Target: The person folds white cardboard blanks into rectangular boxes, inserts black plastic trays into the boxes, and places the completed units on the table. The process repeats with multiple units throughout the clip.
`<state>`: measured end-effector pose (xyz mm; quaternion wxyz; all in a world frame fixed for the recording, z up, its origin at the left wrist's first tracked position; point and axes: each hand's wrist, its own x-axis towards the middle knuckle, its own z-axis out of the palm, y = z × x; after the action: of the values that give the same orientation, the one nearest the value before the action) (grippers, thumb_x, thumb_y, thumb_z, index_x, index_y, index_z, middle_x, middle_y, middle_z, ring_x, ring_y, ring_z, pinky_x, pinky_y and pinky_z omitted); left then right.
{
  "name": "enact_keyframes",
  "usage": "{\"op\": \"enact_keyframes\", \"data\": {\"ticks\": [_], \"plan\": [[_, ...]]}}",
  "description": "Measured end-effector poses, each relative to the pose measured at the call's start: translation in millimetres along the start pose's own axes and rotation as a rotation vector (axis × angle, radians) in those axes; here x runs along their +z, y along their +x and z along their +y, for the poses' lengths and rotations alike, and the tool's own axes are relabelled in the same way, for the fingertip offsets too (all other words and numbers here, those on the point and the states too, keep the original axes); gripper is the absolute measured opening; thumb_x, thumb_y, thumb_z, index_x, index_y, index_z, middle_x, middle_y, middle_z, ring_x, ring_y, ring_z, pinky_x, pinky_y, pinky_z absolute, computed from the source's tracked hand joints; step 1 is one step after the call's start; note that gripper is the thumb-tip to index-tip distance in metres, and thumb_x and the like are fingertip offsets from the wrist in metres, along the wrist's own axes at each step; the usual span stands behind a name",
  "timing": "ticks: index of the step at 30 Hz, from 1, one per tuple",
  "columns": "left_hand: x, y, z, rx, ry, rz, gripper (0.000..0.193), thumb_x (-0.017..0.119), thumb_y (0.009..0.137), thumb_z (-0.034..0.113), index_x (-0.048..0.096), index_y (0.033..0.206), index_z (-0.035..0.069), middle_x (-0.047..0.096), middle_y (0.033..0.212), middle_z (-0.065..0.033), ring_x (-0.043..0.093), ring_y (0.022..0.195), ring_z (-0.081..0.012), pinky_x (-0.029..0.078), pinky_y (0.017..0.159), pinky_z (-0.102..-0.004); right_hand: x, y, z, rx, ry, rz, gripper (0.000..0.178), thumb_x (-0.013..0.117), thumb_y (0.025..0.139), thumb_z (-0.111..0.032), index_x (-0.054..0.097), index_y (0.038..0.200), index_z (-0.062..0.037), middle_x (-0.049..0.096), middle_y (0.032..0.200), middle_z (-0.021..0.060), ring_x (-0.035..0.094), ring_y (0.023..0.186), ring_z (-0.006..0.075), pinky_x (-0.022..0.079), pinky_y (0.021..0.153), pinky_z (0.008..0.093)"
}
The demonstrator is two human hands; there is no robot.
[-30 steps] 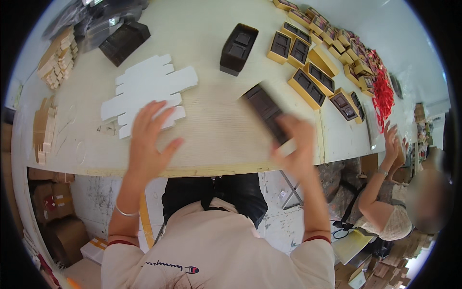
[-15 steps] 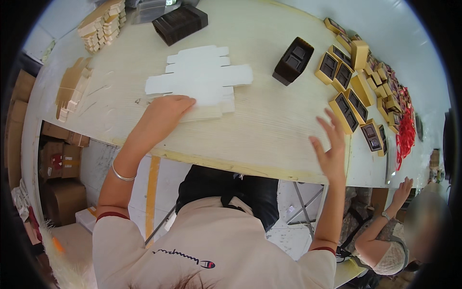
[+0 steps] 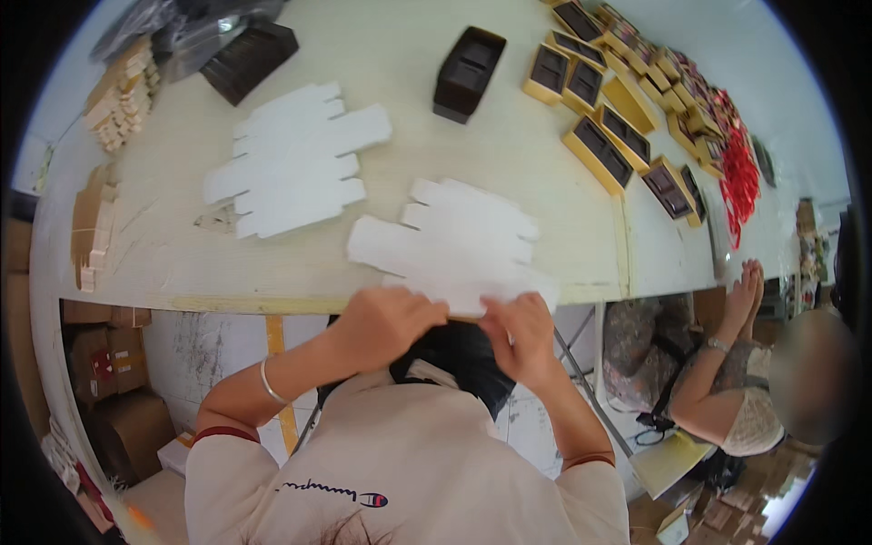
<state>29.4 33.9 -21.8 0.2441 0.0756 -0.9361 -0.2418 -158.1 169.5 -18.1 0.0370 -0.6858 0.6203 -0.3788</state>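
Observation:
A flat white die-cut box blank (image 3: 459, 238) lies at the table's front edge, its near edge reaching my body. My left hand (image 3: 386, 320) has its fingers curled over that near edge on the left. At the right part of the same edge, my right hand (image 3: 523, 334) pinches the cardboard between thumb and fingers. The fingertips are partly hidden and a little blurred. Farther left, more white box blanks (image 3: 295, 163) lie flat, apart from both hands.
A dark open box (image 3: 468, 74) stands beyond the blank, and another dark box (image 3: 249, 62) lies far left. Gold boxes with dark inserts (image 3: 598, 151) crowd the right, beside red ribbons (image 3: 740, 177). Folded card stacks (image 3: 94, 227) line the left edge. A person (image 3: 718, 391) sits at right.
One white blank has come off the pile toward me, to the table's front edge. My right hand has moved left and down onto it, and my left hand has moved toward me with it.

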Motion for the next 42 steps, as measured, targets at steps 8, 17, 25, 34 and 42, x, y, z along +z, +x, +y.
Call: {"op": "enact_keyframes", "data": {"ticks": [8, 17, 25, 34, 42], "plan": [[13, 19, -3, -0.071, 0.216, 0.086, 0.023, 0.076, 0.071, 0.021, 0.067, 0.088, 0.008, 0.057, 0.096, -0.0048, 0.054, 0.093, -0.0262, 0.045, 0.079, -0.0401, 8, -4, 13, -0.095, -0.279, 0.005, 0.032, 0.074, 0.074, -0.013, 0.063, 0.101, -0.0005, 0.057, 0.108, 0.012, 0.056, 0.096, 0.0281, 0.044, 0.081, 0.0408], [1, 5, -1, -0.16, 0.035, -0.017, 0.021, 0.076, 0.071, 0.021, 0.067, 0.084, 0.007, 0.054, 0.079, -0.0032, 0.052, 0.077, -0.0231, 0.044, 0.068, -0.0362, 5, 0, 12, -0.008, -0.104, -0.138, 0.018, 0.07, 0.077, -0.012, 0.063, 0.091, -0.0032, 0.053, 0.088, 0.0068, 0.053, 0.076, 0.0248, 0.045, 0.066, 0.0365], [-2, 25, -15, -0.171, 0.027, -0.127, 0.014, 0.07, 0.078, 0.019, 0.063, 0.074, 0.006, 0.052, 0.073, -0.0044, 0.051, 0.074, -0.0235, 0.041, 0.07, -0.0346, 0, 23, 7, 0.143, -0.032, -0.289, 0.015, 0.067, 0.079, -0.007, 0.054, 0.075, -0.0034, 0.049, 0.077, 0.0098, 0.055, 0.07, 0.028, 0.045, 0.061, 0.0385], [4, 23, 6, -0.397, 0.015, 0.086, 0.026, 0.069, 0.082, 0.021, 0.057, 0.101, 0.007, 0.054, 0.088, -0.0088, 0.054, 0.077, -0.0279, 0.044, 0.065, -0.0376, 18, 19, -11, 0.492, 0.027, -0.184, 0.008, 0.061, 0.088, -0.006, 0.056, 0.085, -0.0008, 0.057, 0.077, 0.013, 0.057, 0.069, 0.0326, 0.045, 0.057, 0.0386], [4, 35, -19, -0.551, 0.005, -0.063, 0.022, 0.061, 0.087, 0.016, 0.055, 0.104, 0.003, 0.06, 0.092, -0.0111, 0.06, 0.076, -0.0309, 0.047, 0.064, -0.0386, -5, 10, -16, 0.114, 0.349, -0.195, 0.042, 0.065, 0.084, -0.006, 0.058, 0.125, -0.0072, 0.054, 0.126, 0.016, 0.056, 0.106, 0.0327, 0.048, 0.088, 0.0369]]}}
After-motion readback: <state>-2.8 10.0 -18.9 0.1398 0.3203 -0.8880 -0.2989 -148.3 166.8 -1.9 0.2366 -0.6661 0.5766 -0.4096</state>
